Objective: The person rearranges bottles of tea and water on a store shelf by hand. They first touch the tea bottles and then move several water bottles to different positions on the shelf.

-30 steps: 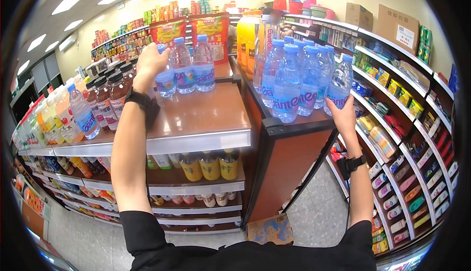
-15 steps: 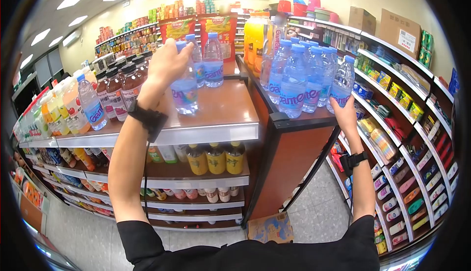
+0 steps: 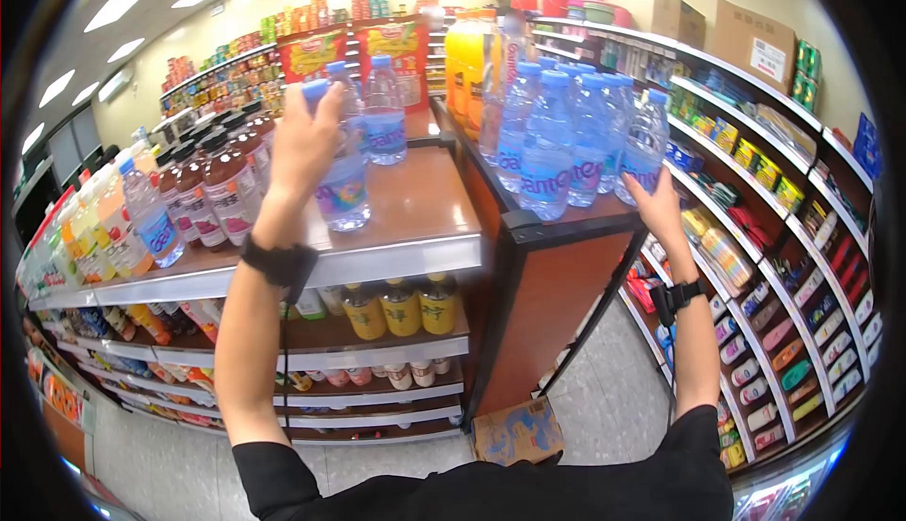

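Note:
My left hand (image 3: pixel 307 143) is closed around the upper part of a clear water bottle (image 3: pixel 342 202) with a blue cap. This bottle is upright over the brown shelf top (image 3: pixel 434 205), near its front edge. Just behind it stand two similar bottles, one of them a blue-capped bottle (image 3: pixel 385 129) with a blue and purple label. On the right, my right hand (image 3: pixel 658 202) has its fingers wrapped low around another water bottle (image 3: pixel 645 148). That one is at the right end of a tight group of water bottles (image 3: pixel 547 158) on the narrow end shelf.
Dark-capped tea bottles (image 3: pixel 226 176) and a lone water bottle (image 3: pixel 151 214) stand left of my left hand. Orange juice bottles (image 3: pixel 467 68) and red snack bags (image 3: pixel 392 49) are at the back. A stocked shelf (image 3: pixel 755 191) runs along the right; a cardboard box (image 3: pixel 517 429) lies on the floor.
My left hand and its bottle have shifted slightly left and toward the shelf's front edge. My right hand keeps hold of its bottle. The whole view has moved a little.

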`<state>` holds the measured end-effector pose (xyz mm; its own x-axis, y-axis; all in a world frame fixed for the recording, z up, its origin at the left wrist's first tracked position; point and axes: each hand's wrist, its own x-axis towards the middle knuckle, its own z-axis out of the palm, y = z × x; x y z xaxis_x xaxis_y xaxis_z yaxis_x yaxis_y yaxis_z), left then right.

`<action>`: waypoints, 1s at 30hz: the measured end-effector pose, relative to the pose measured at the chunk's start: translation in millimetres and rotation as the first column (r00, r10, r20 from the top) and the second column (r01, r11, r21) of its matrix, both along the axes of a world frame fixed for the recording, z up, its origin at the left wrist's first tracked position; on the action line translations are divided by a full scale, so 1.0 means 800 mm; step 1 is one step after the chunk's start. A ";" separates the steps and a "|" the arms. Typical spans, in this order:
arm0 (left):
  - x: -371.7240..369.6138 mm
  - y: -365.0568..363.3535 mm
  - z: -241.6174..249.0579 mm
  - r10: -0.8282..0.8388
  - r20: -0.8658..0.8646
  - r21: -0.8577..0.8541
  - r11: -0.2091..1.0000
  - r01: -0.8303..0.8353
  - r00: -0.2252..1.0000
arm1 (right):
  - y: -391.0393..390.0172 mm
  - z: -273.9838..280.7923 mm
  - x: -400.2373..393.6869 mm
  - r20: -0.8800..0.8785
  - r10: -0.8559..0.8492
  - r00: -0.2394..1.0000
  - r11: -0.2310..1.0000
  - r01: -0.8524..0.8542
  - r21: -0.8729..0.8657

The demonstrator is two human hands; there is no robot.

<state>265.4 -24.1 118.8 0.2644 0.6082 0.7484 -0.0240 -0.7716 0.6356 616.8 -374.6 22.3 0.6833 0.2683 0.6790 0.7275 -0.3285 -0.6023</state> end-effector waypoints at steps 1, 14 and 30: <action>0.001 0.007 -0.004 -0.046 0.015 0.008 0.999 0.045 0.999 | 0.001 0.000 0.006 -0.008 -0.032 0.999 0.999 0.032 -0.024; 0.015 0.031 -0.020 -0.142 0.103 0.063 0.989 0.136 0.985 | 0.002 0.019 0.015 -0.151 0.020 0.988 0.996 -0.032 -0.078; -0.030 -0.003 -0.069 -0.321 -0.026 -0.093 0.944 0.318 0.947 | 0.009 -0.011 0.045 -0.178 0.325 0.929 0.946 -0.315 0.082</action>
